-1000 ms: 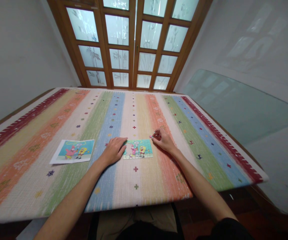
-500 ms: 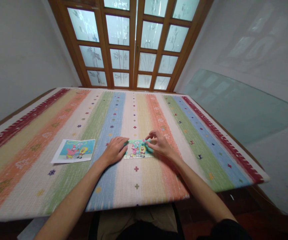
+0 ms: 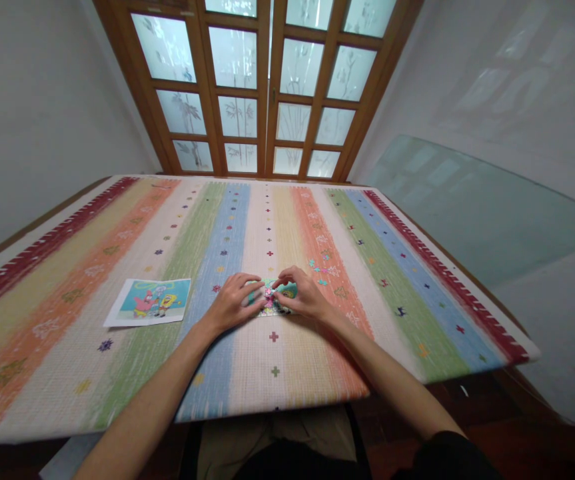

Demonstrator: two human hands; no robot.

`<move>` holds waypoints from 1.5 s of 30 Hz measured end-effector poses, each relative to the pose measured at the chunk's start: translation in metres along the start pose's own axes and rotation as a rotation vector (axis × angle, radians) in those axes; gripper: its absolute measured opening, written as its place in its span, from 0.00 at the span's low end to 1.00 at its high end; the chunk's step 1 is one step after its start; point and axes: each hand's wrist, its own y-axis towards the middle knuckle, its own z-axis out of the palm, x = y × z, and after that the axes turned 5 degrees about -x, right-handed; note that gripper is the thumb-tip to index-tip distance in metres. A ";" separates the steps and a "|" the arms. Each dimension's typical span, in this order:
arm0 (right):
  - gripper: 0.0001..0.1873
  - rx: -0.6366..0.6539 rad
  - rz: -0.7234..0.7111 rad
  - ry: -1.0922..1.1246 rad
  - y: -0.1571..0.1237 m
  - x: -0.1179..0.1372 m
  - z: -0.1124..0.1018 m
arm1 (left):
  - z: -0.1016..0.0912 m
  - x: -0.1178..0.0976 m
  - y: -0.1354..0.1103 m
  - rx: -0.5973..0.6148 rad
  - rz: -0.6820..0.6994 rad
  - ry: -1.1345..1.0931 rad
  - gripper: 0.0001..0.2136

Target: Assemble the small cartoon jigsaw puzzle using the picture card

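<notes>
A small cartoon jigsaw puzzle (image 3: pixel 268 304) lies on the striped tablecloth (image 3: pixel 117 227) near the front middle, mostly covered by both hands. My left hand (image 3: pixel 230 303) rests on the puzzle's left edge with its fingers laid out flat. My right hand (image 3: pixel 301 298) lies over the puzzle's right half, its fingertips bent and pinched on a small puzzle piece pressed down near the puzzle's top middle. The fingertips of the two hands almost meet there.
A printed cartoon picture (image 3: pixel 150 301) lies flat on the cloth to the left of my left hand. A wooden door with frosted glass panes (image 3: pixel 257 87) stands behind the table. A large glass sheet (image 3: pixel 467 213) leans against the right wall.
My right hand has carried a small piece from the cloth just right of the puzzle leftward onto the puzzle. My left hand has stayed on the puzzle's left edge.
</notes>
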 end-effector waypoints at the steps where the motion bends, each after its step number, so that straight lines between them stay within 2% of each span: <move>1: 0.18 -0.003 -0.008 -0.002 0.000 0.000 0.001 | 0.000 0.000 0.000 -0.006 0.001 -0.002 0.13; 10: 0.15 -0.036 -0.126 -0.011 -0.001 0.007 0.008 | 0.001 -0.001 0.000 -0.028 0.038 -0.005 0.09; 25: 0.11 -0.023 -0.053 -0.084 -0.003 0.006 0.007 | -0.002 0.001 0.000 0.002 -0.021 -0.021 0.09; 45: 0.03 -0.064 -0.081 -0.072 -0.005 0.014 0.011 | 0.000 0.003 -0.001 0.010 -0.019 -0.032 0.09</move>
